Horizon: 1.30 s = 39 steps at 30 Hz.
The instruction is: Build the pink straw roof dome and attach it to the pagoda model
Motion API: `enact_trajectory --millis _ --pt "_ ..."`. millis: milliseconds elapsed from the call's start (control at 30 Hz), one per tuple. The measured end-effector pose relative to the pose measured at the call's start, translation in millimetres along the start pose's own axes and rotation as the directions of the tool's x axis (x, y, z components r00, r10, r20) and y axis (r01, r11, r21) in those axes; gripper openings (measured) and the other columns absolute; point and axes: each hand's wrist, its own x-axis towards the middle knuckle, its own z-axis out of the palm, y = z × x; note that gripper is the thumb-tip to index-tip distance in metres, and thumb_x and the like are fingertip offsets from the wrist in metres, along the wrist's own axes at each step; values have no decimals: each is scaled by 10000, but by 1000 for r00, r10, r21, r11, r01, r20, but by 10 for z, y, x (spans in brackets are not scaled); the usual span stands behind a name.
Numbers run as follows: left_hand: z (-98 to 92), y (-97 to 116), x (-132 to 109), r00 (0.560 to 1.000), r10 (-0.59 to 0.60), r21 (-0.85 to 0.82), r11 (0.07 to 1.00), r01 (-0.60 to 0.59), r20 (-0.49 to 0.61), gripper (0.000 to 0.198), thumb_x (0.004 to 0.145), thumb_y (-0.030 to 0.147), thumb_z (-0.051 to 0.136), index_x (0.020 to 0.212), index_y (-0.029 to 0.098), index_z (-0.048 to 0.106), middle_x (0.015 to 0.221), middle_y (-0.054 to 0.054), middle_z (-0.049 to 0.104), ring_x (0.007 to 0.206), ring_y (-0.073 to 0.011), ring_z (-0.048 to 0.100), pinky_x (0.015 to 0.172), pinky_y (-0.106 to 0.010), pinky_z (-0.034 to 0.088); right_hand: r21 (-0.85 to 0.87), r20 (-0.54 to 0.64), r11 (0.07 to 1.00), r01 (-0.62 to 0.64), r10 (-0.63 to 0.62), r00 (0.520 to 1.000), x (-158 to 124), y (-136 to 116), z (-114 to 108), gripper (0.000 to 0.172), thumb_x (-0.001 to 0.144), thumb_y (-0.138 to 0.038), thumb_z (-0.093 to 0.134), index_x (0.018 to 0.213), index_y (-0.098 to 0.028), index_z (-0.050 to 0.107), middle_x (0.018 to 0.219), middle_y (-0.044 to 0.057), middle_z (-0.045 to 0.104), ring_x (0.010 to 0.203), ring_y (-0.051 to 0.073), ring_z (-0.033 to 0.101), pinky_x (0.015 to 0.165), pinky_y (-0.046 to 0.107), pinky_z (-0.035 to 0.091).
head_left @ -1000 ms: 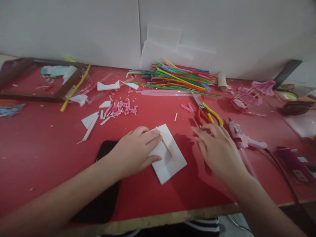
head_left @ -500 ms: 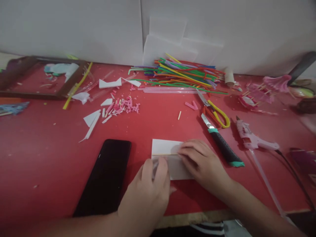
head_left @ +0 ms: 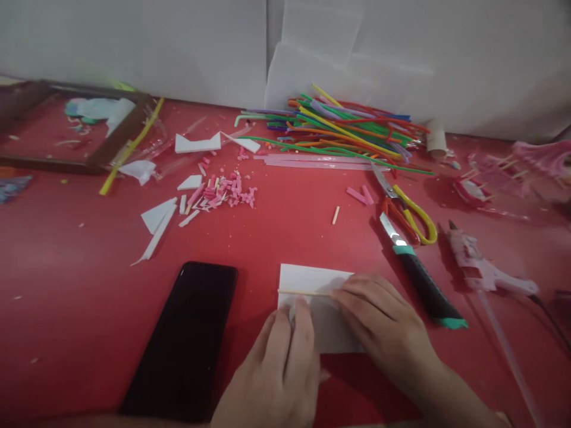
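A white card point(head_left: 319, 277) lies on the red table in front of me, with a thin wooden stick point(head_left: 307, 292) running across it. My left hand point(head_left: 281, 362) is closed at the card's lower left, fingertips bent down on it just below the stick. Its thumb is mostly hidden. My right hand point(head_left: 388, 321) comes over the card's right side. Its fingers are pressed together on the right part of the stick, hiding that end. A black phone point(head_left: 182, 339) lies left of my left hand.
Beyond my right hand lie a craft knife point(head_left: 423, 279), scissors point(head_left: 414, 214) and a pink glue gun point(head_left: 486, 270). Several pipe cleaners point(head_left: 339, 131) are heaped by the wall. Pink scraps point(head_left: 229, 191) and a brown frame point(head_left: 100, 154) sit further left.
The camera view has shifted, so the table things sit slightly lower or further apart. My left fingers have edged up toward the stick; my right hand stays at the card's right side.
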Motion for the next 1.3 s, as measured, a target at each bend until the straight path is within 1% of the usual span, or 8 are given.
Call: enact_trajectory --millis 133,233,400,633,733,867,1167,1300 --pt "-5 10 -11 1000 8 39 999 -8 13 366 958 309 530 1164 47 683 1190 -193 702 1019 -302 681 758 -370 615 -7 -7 1000 24 -24 1000 7 -9 -12 215 952 -114 505 1023 -189 694 927 57 728 921 189 666 865 328 570" --pt "9 13 -35 999 9 32 999 -10 38 400 966 319 510 1204 37 664 1210 -195 696 1068 -301 667 811 -368 613 -2 -8 1000 15 -15 1000 26 -21 -19 217 953 -114 500 989 -197 697 911 53 726 901 191 667 848 328 567" --pt "37 27 -62 999 -6 5 1000 6 43 397 954 313 525 1213 44 659 1221 -186 690 1087 -315 647 807 -388 595 14 -6 1000 14 -14 1000 25 -17 -21 203 956 -106 505 999 -183 688 924 56 714 926 191 642 882 313 545" --pt "13 16 -3 1000 -31 -15 999 31 3 401 975 328 509 1194 18 639 1194 -173 677 1132 -320 614 894 -401 522 5 8 1000 27 -27 1000 16 -14 -20 201 965 -98 490 1016 -165 672 937 55 694 944 186 604 923 306 513" --pt "10 10 12 999 -45 -22 999 45 0 390 984 307 510 1191 -3 622 1193 -175 665 1116 -328 619 908 -409 488 9 -2 999 32 -32 999 33 -19 -21 208 966 -95 486 1008 -172 674 917 49 689 927 182 604 906 298 522" --pt "9 9 18 998 -55 -35 998 54 -14 391 1017 287 440 1169 -22 624 1177 -186 673 1076 -321 635 935 -423 462 4 -14 999 35 -34 999 43 -18 -20 207 967 -97 485 996 -165 679 914 53 699 909 184 620 875 304 539" --pt "18 16 18 999 -50 -12 999 50 22 417 1018 296 432 1222 -25 602 1234 -200 664 1139 -337 621 941 -414 457 33 -3 999 31 -31 1000 36 -15 -25 205 963 -82 488 986 -141 683 910 63 695 911 190 613 879 306 526" --pt "29 14 32 998 -49 -23 999 49 -25 393 1010 270 434 1188 -31 615 1194 -204 684 1110 -334 641 944 -420 458 49 5 999 20 -21 1000 31 -11 -29 204 962 -86 491 999 -142 684 921 64 695 918 193 612 876 311 531"
